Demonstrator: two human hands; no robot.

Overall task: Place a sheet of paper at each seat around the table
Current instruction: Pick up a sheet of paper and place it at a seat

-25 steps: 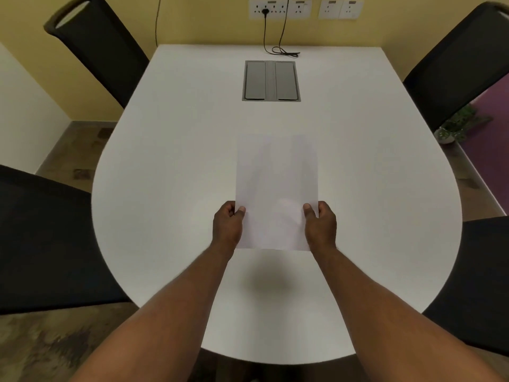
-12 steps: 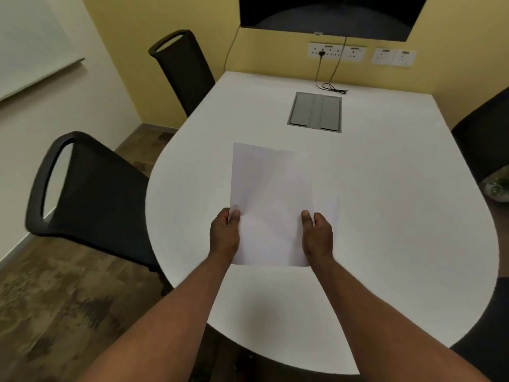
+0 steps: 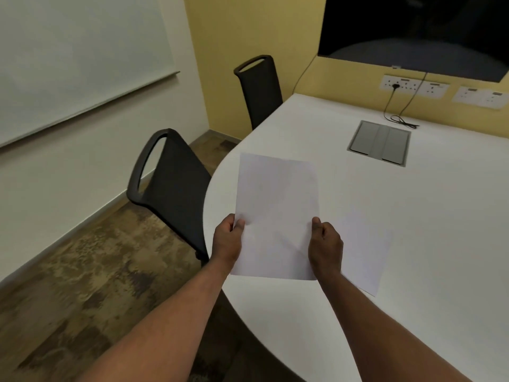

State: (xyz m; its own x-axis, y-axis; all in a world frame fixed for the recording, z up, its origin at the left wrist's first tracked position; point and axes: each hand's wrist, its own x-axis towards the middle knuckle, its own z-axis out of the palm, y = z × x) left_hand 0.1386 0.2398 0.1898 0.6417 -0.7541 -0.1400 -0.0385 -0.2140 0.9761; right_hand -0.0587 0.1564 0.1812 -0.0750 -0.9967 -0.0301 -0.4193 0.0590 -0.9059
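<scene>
A person holds a sheet of paper (image 3: 276, 210) over the rounded end of a white table (image 3: 427, 257). The left hand (image 3: 227, 238) pinches its left edge and the right hand (image 3: 325, 244) pinches its right edge, thumbs on top and fingers curled beneath. The sheet hangs above the table's edge, its long side running toward twelve o'clock.

A second sheet (image 3: 363, 238) lies flat on the table at three o'clock of the held one, partly hidden by it and by the right hand.

At ten o'clock of the held sheet the near chair (image 3: 176, 186), black with a looped back, is drawn up to the table's curved edge, with nothing between it and the paper. The far chair (image 3: 260, 89), also black, stands at twelve o'clock against the table's left side, close to the yellow wall.

At one o'clock a grey hatch (image 3: 378, 142) sits flush in the table top. Beyond it a black cable (image 3: 400, 119) coils on the table and runs up to a row of wall sockets (image 3: 413, 85). A dark screen (image 3: 413, 31) hangs above the sockets.

A whiteboard (image 3: 77, 56) covers the white wall at ten o'clock, and a mottled brown floor (image 3: 68, 285) spreads at eight o'clock. Both bare forearms reach in from six o'clock.
</scene>
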